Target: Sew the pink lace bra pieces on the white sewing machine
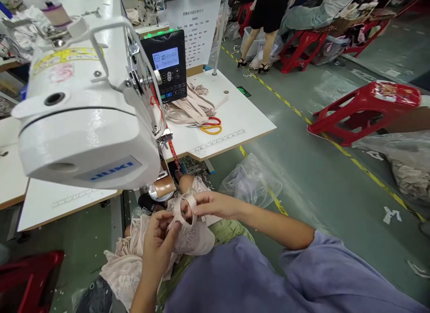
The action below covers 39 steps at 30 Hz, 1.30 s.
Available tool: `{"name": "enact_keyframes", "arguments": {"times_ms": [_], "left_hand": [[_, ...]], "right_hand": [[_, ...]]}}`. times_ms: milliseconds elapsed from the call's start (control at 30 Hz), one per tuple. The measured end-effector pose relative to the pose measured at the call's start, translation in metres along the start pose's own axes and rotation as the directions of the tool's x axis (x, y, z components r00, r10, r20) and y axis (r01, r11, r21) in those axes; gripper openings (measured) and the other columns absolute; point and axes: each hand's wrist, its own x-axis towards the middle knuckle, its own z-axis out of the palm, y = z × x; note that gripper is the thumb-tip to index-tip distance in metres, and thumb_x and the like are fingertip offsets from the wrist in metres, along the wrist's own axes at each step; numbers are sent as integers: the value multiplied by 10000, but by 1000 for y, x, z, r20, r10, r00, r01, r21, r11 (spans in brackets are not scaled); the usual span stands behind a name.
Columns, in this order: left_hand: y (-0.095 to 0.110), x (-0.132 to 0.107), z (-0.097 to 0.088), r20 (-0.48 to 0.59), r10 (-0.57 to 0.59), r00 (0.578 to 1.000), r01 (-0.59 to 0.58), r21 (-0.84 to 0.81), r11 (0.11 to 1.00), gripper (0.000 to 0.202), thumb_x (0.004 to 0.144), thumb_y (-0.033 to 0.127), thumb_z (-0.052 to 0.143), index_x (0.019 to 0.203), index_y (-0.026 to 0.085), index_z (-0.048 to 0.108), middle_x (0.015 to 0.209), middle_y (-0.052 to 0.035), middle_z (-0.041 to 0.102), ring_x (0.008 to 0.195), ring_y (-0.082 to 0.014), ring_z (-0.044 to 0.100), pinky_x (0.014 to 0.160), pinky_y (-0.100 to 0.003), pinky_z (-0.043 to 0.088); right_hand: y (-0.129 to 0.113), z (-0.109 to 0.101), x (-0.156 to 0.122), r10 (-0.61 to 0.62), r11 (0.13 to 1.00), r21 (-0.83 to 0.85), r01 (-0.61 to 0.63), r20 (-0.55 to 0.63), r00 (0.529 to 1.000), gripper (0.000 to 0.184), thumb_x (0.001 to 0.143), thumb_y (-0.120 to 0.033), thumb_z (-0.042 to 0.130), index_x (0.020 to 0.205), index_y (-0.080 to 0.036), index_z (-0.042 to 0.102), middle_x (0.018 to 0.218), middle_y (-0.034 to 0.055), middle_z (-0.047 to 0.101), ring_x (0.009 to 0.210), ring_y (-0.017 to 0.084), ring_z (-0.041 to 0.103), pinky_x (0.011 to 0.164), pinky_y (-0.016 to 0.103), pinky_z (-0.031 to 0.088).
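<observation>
Both hands hold a beige elastic strap [184, 210] that curves into a loop between them, just below the sewing head. My left hand [160, 239] pinches the strap's lower left side between thumb and fingers. On the right side of the loop, my right hand [211, 204] is closed on the same strap. A beige lace bra [198, 239] lies over my lap beneath the loop, and more lace pieces [126, 272] hang to the left. The white sewing machine [90, 147] stands over the work, its cylinder-shaped bed [164, 187] close beyond my hands.
Scissors with red and yellow handles [211, 126] lie by a heap of beige straps [193, 104] on the white table [242, 115]. A control panel [166, 64] stands behind. A plastic bag [251, 180] and a red stool [366, 106] are to the right. A person [268, 17] stands farther back.
</observation>
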Motion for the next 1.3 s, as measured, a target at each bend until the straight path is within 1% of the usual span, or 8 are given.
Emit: {"name": "enact_keyframes", "arguments": {"times_ms": [233,433,600,700,800,933,1100,1300], "left_hand": [[10,-2,-30,-239,-102,966,56,-189,980,392,709,327,840,1008,209,615,763,-7,736,655,-125,676,596,-179,540],[17,-8,-42,-328,-62,943,-4,-197,980,402,611,268,889,929,194,654,670,-2,724,638,-144,700,608,-201,580],[16,-24,-46,-352,-38,935,-25,-172,985,413,564,265,908,876,188,650,634,13,694,577,-128,670,540,-177,559],[12,-25,-34,-327,22,945,-71,-138,988,337,652,269,862,894,197,640,648,23,678,561,-121,646,514,-174,536],[6,-12,-4,-320,152,935,-175,-44,984,224,783,258,765,956,212,630,692,40,627,567,-88,592,519,-156,485],[-18,13,37,-145,408,901,-330,382,863,286,850,280,676,1121,204,625,1101,-82,663,1030,-209,630,904,-353,511],[-106,14,65,13,-188,982,184,146,972,502,827,494,651,1233,206,587,1305,-117,591,1265,-257,515,1106,-415,353],[-196,18,77,-84,-499,863,494,-75,866,699,737,766,528,974,116,625,964,-176,686,914,-290,678,789,-438,536]], "right_hand": [[-116,-66,11,-588,762,-557,330,-381,713,384,894,-450,652,1067,-107,663,1001,53,713,926,128,665,807,250,519],[-228,-105,59,-743,410,-911,49,-302,597,790,873,-415,-26,1062,175,463,1171,100,567,1174,192,549,750,196,375],[-137,-88,46,-594,417,-907,-58,-320,738,499,917,-335,597,1263,16,518,1327,147,557,1229,202,516,1013,317,407],[-42,-39,10,-244,630,-750,201,55,968,722,797,-409,762,1387,-110,474,1425,144,502,1237,216,543,1032,291,433],[21,-5,-21,-60,682,-671,291,346,936,548,813,-495,725,1240,-177,597,1193,57,649,1061,192,616,853,238,469],[36,-40,-41,-55,504,-859,-89,-134,989,424,977,-521,458,926,-151,658,809,21,664,712,144,578,646,238,396],[22,-137,-50,-171,238,-778,-581,-622,764,245,923,-293,533,1016,-103,658,923,149,684,874,264,620,761,330,433],[65,-109,-1,-227,168,-924,-343,-375,899,653,863,-362,667,1420,-98,451,1423,241,468,1339,346,427,1090,459,361]]}}
